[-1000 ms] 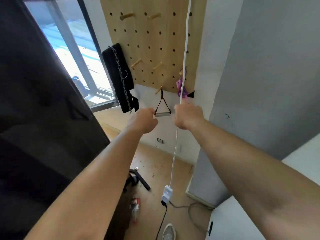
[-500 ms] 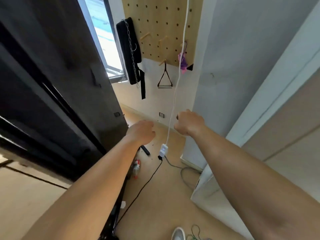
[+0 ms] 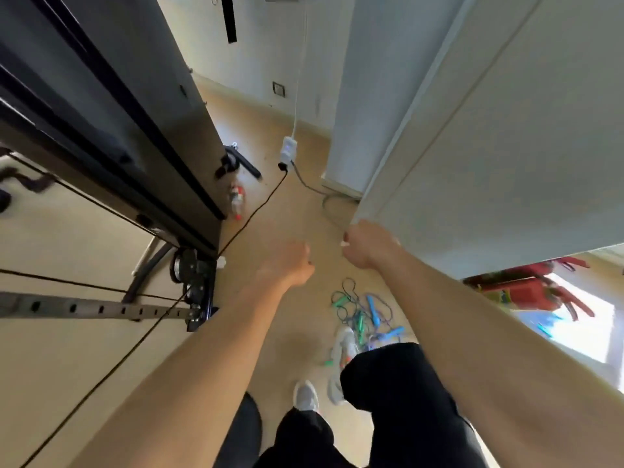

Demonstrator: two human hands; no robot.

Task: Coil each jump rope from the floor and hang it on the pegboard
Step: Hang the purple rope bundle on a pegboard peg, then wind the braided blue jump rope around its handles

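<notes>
Near one shoe (image 3: 342, 346), tangled jump ropes (image 3: 363, 309); left hand (image 3: 290, 265), right hand (image 3: 368, 246) curled, hold unclear.

Smooth matt floor (image 3: 305, 211), black metal rack (image 3: 101, 309), plastic-handled jump ropes (image 3: 366, 310).

Camera tipped from wall down to floor.
Pegboard gone from shot; tangle of jump ropes (image 3: 371, 307) now in view beside a shoe (image 3: 344, 342). Left hand (image 3: 290, 265) & right hand (image 3: 366, 246) have dropped, now over the floor (image 3: 297, 204), not up at the wall.
</notes>
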